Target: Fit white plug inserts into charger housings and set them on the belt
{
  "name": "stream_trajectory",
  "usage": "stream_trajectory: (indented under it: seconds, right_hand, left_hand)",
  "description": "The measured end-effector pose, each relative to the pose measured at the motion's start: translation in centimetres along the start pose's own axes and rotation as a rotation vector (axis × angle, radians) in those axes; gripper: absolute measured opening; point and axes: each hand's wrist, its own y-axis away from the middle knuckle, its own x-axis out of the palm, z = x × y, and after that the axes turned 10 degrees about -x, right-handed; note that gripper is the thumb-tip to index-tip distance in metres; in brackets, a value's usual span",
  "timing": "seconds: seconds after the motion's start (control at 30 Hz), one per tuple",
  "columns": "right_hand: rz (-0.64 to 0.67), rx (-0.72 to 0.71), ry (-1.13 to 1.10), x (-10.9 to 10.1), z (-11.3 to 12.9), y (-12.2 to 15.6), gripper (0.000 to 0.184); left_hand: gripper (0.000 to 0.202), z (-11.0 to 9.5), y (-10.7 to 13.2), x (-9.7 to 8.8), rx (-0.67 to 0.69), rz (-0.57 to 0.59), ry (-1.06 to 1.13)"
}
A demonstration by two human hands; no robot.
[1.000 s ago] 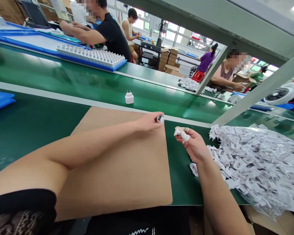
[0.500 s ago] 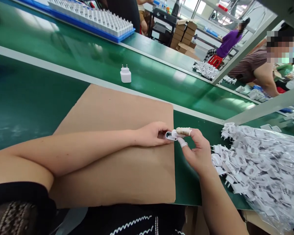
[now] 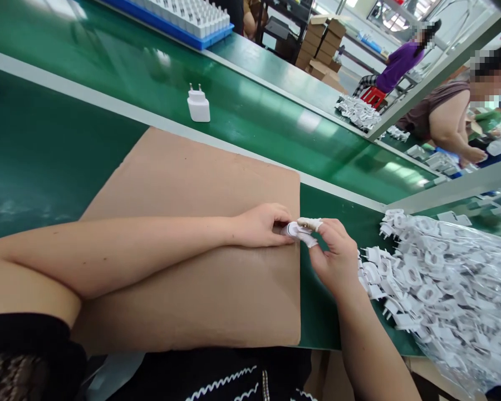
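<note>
My left hand (image 3: 264, 225) is closed around a white plug charger housing (image 3: 289, 229) above the right edge of a cardboard sheet (image 3: 200, 295). From the other side, my right hand (image 3: 333, 252) pinches a white end piece between thumb and forefinger, both wrapped in white finger covers. That piece sits against the housing's open end; whether it is fully seated I cannot tell. My fingers hide most of both parts. Beyond the sheet, a white two-pin charger (image 3: 199, 106) stands upright on the green belt (image 3: 250, 128).
On the right, a clear plastic bag (image 3: 463, 278) spills many white plug pieces. A blue tray (image 3: 187, 39) of white chargers is at the back. A grey metal post (image 3: 434, 72) rises on the right. Two co-workers, one in a purple top (image 3: 401, 67), are at the far right.
The end piece has come over the housing's open end, whose inside showed before. The standing charger has shifted left along the belt. My view has tilted slightly.
</note>
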Motion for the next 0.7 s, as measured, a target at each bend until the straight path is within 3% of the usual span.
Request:
stream_trajectory:
  seconds: [0.17, 0.37, 0.53, 0.6, 0.7]
  right_hand:
    - [0.062, -0.055, 0.078, 0.3, 0.3, -0.6, 0.031]
    - [0.139, 0.015, 0.145, 0.2, 0.0, -1.0, 0.030]
    - [0.034, 0.131, 0.141, 0.8, -0.1, -0.4, 0.020]
    - [0.004, 0.254, 0.069, 0.6, -0.3, -0.4, 0.032]
    - [0.026, 0.385, -0.112, -1.0, -2.3, 0.1, 0.070]
  left_hand:
    - [0.020, 0.0, 0.0, 0.1, 0.008, 0.013, 0.017]
    - [0.023, 0.4, -0.1, 0.1, -0.019, -0.007, 0.042]
    - [0.033, -0.2, -0.2, 0.7, 0.010, 0.031, 0.082]
    - [0.035, -0.3, -0.6, 0.5, 0.002, 0.047, 0.030]
    - [0.037, -0.3, -2.2, -0.9, -0.064, 0.008, -0.137]
